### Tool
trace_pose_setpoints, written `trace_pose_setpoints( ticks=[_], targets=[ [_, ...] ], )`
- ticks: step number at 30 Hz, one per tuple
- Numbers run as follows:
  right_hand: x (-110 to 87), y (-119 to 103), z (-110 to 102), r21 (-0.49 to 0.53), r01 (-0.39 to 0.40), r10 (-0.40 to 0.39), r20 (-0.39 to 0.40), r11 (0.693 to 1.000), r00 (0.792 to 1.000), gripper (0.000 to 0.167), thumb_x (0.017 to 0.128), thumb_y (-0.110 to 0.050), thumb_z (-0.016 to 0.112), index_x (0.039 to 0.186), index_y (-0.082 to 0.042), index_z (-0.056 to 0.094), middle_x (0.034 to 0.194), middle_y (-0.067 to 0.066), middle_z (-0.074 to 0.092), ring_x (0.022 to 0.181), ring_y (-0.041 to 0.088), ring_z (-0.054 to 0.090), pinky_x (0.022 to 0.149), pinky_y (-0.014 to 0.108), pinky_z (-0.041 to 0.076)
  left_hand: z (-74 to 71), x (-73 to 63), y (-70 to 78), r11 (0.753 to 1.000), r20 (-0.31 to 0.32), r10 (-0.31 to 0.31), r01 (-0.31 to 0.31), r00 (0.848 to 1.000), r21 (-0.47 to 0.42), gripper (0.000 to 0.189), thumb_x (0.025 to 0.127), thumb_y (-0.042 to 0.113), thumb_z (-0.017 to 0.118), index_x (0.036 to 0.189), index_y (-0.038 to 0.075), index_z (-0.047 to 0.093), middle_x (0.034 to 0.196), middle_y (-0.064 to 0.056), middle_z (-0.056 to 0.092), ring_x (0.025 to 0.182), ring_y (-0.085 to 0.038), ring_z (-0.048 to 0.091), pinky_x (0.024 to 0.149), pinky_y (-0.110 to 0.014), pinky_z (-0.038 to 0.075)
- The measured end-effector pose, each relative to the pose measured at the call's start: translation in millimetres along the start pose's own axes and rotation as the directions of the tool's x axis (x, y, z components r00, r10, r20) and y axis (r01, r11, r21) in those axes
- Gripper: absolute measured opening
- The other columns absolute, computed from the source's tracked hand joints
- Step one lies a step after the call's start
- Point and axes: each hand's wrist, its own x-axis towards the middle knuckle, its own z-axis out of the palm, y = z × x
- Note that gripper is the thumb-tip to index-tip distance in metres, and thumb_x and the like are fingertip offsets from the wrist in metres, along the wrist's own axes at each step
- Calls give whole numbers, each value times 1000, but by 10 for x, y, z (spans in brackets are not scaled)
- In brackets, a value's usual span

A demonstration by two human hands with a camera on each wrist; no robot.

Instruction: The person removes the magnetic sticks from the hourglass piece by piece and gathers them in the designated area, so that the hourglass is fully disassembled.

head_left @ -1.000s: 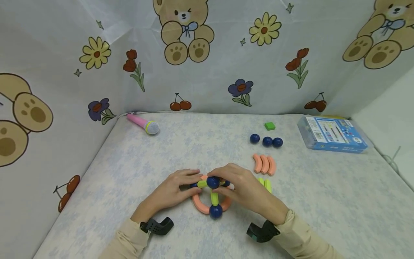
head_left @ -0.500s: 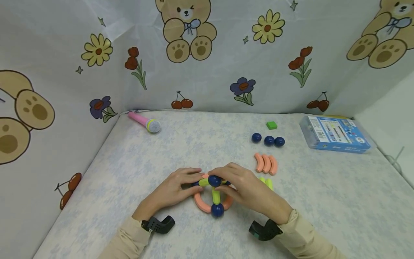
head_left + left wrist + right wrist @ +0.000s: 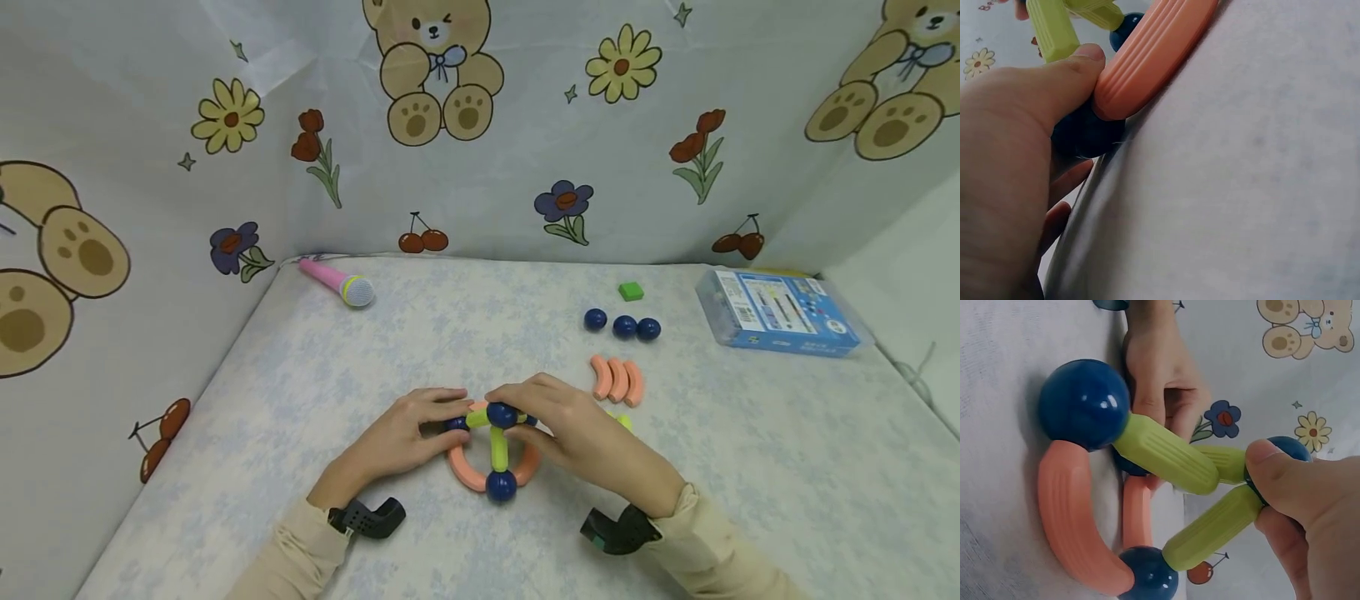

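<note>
A magnetic stick-and-ball frame stands between both hands: a ring of curved orange sticks [image 3: 467, 471] with blue balls, and yellow-green rods [image 3: 498, 450] rising inward. My right hand [image 3: 581, 433] pinches the top blue ball [image 3: 1288, 450] between thumb and fingers. In the right wrist view, the rod from the front ball [image 3: 1085, 403] ends short of the top ball; another rod [image 3: 1213, 528] meets it from the right-hand base ball [image 3: 1150, 575]. My left hand [image 3: 405, 433] holds the left base ball [image 3: 1088, 132], thumb at its joint with the orange stick [image 3: 1154, 59], fingers behind.
Beyond the right hand lie several loose pieces: yellow-green rods [image 3: 621, 419], orange curved sticks [image 3: 617, 380], blue balls [image 3: 625, 327] and a green block [image 3: 631, 291]. A blue-labelled box [image 3: 780, 312] sits back right, a pink toy microphone [image 3: 336, 282] back left. A printed cloth hangs behind.
My right hand has moved slightly right and away with the top ball, covering more of the loose rods. The left hand keeps its hold on the base ball. The head view has shifted slightly.
</note>
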Motion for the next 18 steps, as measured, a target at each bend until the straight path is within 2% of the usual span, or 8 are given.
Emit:
trace_pose_setpoints(
  ticks=[4, 9, 18],
  targets=[
    [24, -10, 58, -1, -8, 8, 11, 1000, 1000, 46, 94, -14, 77, 138, -17, 62, 122, -5, 68, 108, 11, 62, 81, 24, 57, 8, -26, 8, 1000, -12, -9, 8, 1000, -18, 45, 98, 35, 73, 141, 24, 65, 147, -12, 59, 137, -30, 55, 109, -57, 47],
    [25, -19, 102, 6, -17, 17, 10, 1000, 1000, 45, 94, -14, 77, 136, -15, 63, 120, -4, 68, 107, 10, 63, 81, 24, 57, 32, -30, 23, 999, -12, 19, -20, 1000, -41, 48, 97, 33, 74, 142, 21, 64, 145, -11, 61, 135, -27, 56, 108, -53, 49],
    [22, -17, 81, 35, -19, 19, -4, 999, 1000, 46, 92, -12, 80, 134, -16, 62, 118, -3, 69, 105, 8, 65, 80, 29, 59, 32, 9, 11, 998, -12, 68, -68, 998, -5, 45, 98, 28, 72, 141, 18, 65, 142, -9, 64, 135, -26, 57, 108, -53, 49]
  ],
)
